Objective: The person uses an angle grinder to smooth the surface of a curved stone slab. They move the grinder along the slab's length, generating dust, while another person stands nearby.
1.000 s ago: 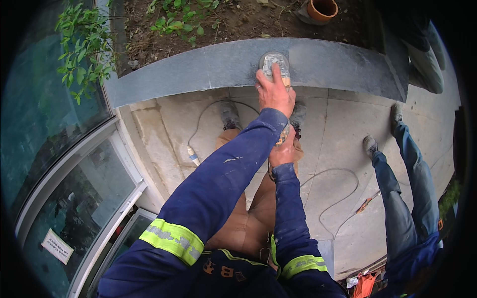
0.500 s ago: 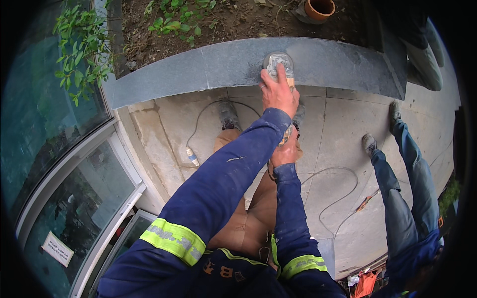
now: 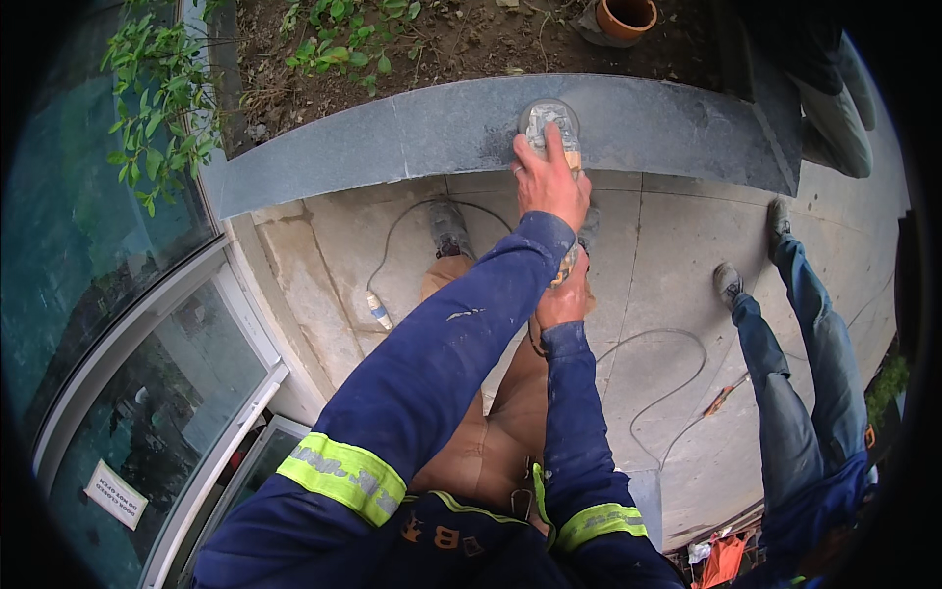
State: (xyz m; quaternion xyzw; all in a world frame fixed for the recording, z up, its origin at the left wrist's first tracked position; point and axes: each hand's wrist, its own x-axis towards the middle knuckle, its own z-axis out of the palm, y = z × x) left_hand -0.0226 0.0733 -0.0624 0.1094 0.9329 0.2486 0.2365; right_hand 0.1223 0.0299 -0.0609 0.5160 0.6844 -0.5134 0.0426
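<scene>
A dusty angle grinder (image 3: pixel 539 122) with orange on its body sits with its round disc against the grey stone capping (image 3: pixel 324 155) of a low wall. My left hand (image 3: pixel 551 182) is closed over the front of the grinder, two fingers stretched along its pale, scuffed head. Behind it, my right hand (image 3: pixel 564 297) grips the rear of the body, partly hidden by my left sleeve. A dark patch shows on the stone just left of the disc, and paler dust lies to its right.
Beyond the capping lies a soil bed with green plants (image 3: pixel 339 49) and an orange pot (image 3: pixel 626 18). A cable with a blue-and-white plug connector (image 3: pixel 379 310) lies on the paving by my feet. Another cable (image 3: pixel 677 332) loops to the right, near a person's jeans-clad legs (image 3: pixel 785 393). Glass doors (image 3: pixel 157 412) stand left.
Hardly anything differs. Both hands keep their grip, and the grinder stays at nearly the same spot on the stone, while the view has shifted very slightly.
</scene>
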